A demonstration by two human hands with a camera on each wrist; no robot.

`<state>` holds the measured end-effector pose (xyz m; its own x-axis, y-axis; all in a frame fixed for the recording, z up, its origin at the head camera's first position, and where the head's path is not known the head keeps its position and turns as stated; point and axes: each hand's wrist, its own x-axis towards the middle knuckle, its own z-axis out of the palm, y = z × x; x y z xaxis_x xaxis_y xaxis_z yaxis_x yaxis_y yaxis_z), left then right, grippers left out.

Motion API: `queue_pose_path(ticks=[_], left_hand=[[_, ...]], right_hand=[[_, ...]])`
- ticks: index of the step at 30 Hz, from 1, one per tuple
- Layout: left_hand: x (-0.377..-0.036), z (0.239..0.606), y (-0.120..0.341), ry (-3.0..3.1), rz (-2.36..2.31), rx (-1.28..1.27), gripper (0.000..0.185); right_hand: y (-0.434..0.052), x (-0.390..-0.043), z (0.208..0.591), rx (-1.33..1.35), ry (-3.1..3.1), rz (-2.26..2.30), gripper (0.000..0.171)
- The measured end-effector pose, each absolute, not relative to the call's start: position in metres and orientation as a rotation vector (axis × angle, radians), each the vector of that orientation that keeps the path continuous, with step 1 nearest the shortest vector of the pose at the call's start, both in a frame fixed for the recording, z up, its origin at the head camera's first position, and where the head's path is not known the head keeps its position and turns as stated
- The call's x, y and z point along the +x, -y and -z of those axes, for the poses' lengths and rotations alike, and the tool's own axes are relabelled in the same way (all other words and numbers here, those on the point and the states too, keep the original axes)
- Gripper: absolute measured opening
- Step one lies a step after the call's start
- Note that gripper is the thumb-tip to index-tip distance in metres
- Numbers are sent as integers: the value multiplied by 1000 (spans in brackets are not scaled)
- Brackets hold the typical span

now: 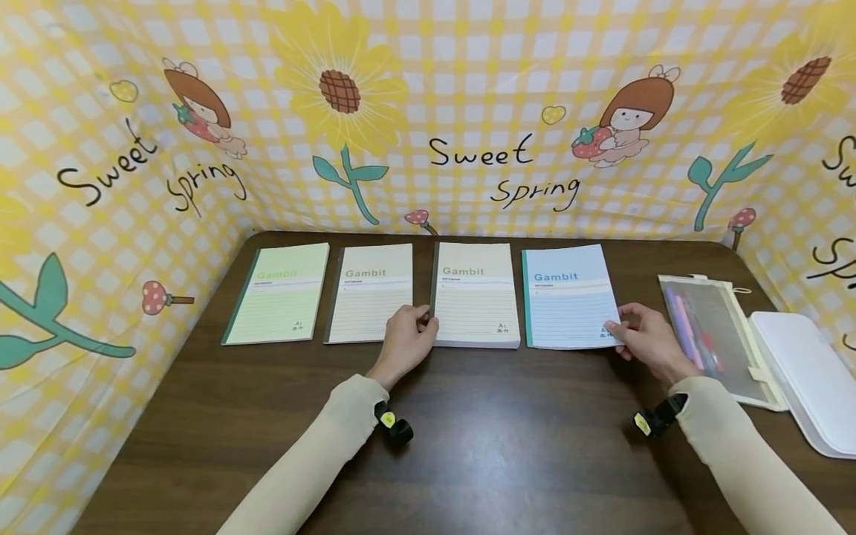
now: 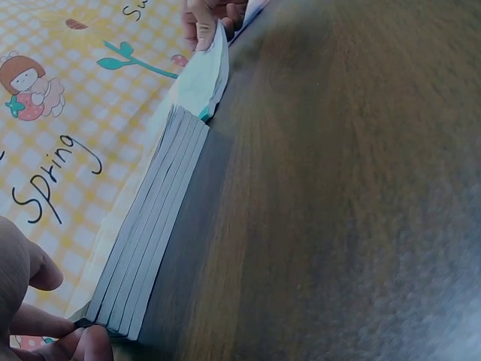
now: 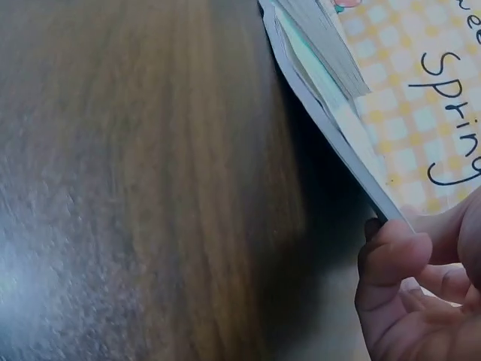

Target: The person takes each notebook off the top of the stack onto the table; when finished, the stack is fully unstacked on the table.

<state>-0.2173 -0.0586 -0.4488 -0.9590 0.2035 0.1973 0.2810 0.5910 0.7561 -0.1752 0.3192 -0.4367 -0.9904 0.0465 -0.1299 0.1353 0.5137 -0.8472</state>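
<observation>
Four Gambit notebooks lie in a row on the bench point(image 1: 468, 431). The left hand point(image 1: 404, 343) pinches the near-left corner of the cream notebook stack point(image 1: 476, 293) at twelve o'clock. The right hand point(image 1: 645, 338) pinches the near-right corner of the blue notebook point(image 1: 568, 296), at one o'clock, raising that edge. Judging by this, the lifting is only just begun; the green notebook point(image 1: 277, 293) and second cream notebook point(image 1: 371, 293), at eleven o'clock, lie untouched.

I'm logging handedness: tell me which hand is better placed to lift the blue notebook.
Right. The right hand already pinches the blue notebook at its near right corner; the left hand is at the thick cream notebook.
</observation>
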Motion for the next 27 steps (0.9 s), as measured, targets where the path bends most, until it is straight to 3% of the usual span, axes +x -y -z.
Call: queue_pose_path(ticks=[18, 27], left_hand=[[-219, 450, 59, 2717, 1290, -428, 22], [-219, 451, 60, 2724, 1321, -398, 15]], right_hand=[[-308, -170, 436, 207, -3062, 698, 36], [-269, -175, 420, 71, -3158, 852, 30]])
